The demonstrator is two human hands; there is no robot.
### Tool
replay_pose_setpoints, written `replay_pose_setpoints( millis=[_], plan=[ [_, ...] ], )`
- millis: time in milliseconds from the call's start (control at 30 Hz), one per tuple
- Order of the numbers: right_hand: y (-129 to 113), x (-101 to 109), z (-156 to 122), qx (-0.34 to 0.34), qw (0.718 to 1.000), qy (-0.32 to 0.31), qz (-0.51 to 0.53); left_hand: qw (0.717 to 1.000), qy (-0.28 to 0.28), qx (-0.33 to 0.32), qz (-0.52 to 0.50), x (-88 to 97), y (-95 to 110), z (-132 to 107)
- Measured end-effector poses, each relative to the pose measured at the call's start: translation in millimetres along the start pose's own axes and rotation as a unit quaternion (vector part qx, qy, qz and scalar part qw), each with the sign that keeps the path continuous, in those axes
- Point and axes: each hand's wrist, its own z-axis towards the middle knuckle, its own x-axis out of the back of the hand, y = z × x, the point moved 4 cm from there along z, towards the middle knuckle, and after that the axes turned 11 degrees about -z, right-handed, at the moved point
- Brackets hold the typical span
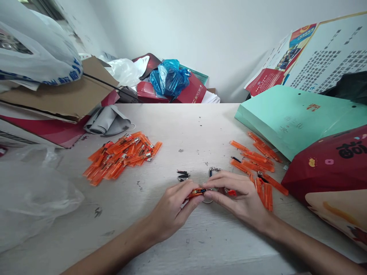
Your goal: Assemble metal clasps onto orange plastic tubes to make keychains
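Note:
My left hand [177, 204] is closed on an orange lighter [195, 193], pinched between thumb and fingers over the table. My right hand [235, 194] pinches the lighter's top end, where a small dark part shows; the fingertips hide most of it. Under and beside my right hand lie a red-orange piece [231, 193] and a small dark part [210, 172] near tiny metal bits [215, 169]. Several small black igniter-like parts [182, 175] lie just beyond my left hand. A heap of orange lighters [123, 154] lies to the left, and looser orange lighters [258, 160] lie to the right.
Beside the right-hand lighters stand a mint-green bag [286, 114] and a dark red bag [329, 164]. A clear plastic bag [31, 194] and stacked cardboard boxes [57, 91] occupy the left. A blue plastic bag [170, 78] sits on red boxes beyond the table's [177, 126] back edge.

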Motion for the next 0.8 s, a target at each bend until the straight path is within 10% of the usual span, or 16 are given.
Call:
replay_pose_setpoints(
  millis=[800],
  plan=[
    [0.4, -0.9, -1.4, -0.073, 0.996, -0.043, -0.01, 0.999, -0.007, -0.021, 0.037, -1.3, -2.0, -1.9]
  ],
)
